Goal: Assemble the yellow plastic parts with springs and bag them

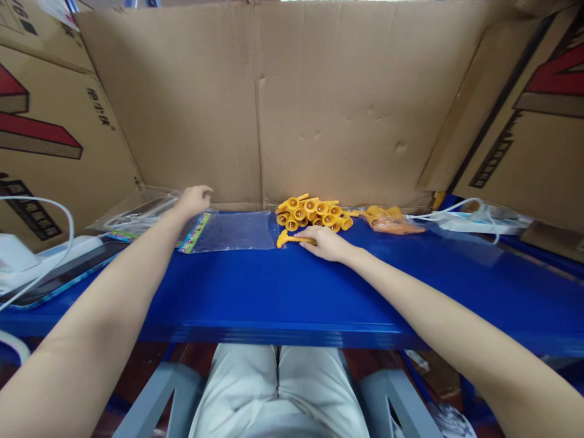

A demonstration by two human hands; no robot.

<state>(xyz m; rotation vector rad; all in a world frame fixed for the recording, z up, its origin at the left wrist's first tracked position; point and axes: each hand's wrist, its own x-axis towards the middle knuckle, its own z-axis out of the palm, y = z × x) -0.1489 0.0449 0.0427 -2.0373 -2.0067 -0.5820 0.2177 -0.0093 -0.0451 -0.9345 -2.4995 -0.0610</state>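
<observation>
My right hand lies low over the blue shelf, its fingers closed on a yellow plastic pipe-shaped piece. The bulky end of that piece points left, near the right end of a clear plastic bag. Just behind my right hand is a heap of similar yellow pieces with round cup-like openings. My left hand hovers above the bag's left end, where a colourful printed strip runs. Its fingers are slightly bent and apart, and nothing shows between them.
A clear bag of orange-yellow pieces lies right of the heap. More clear bags are at left, near a phone and white cables. Cardboard walls close off the back and sides of the blue shelf. A white power strip lies at right.
</observation>
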